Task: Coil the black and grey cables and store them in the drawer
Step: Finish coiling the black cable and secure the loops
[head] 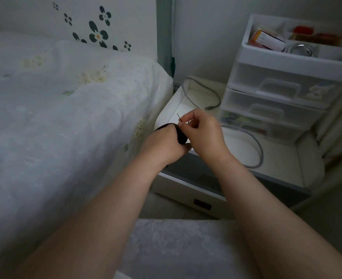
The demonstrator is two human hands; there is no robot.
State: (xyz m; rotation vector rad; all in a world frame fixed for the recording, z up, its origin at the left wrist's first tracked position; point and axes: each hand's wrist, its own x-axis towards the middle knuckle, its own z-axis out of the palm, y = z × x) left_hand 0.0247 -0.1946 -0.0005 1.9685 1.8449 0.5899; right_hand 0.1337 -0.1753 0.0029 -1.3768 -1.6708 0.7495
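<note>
So the bed (65, 109) with the white flowery cover is taking up the whole left side, and squeezed in next to it is the nightstand (283, 158) with its drawer (167, 112) hanging open just past the person's hands. A stack of see-through plastic drawers (277, 93) is sitting on the nightstand top, small boxes and bits lying in its open top tray. The grey cable (254, 146) is sprawling loose, one run trailing into the open drawer and a big loop lying on the nightstand top, not coiled at all yet. The black cable (181, 136) is already bundled up small, and the left hand (164, 146) is gripping that bundle, fingers curled round it right over the drawer's front corner. The right hand (203, 130) is pinching what looks like a thin twist tie (178, 117) between thumb and fingertip, probably working on cinching the coil shut. Guessing the black one is light and springy, so it's going to want to pop open unless the left hand is squeezing across all the loops at once while the tie is going on. The grey one is looking thicker and stiffer, so grabbing near its plug end and winding wide loops seems the way to go.
</note>
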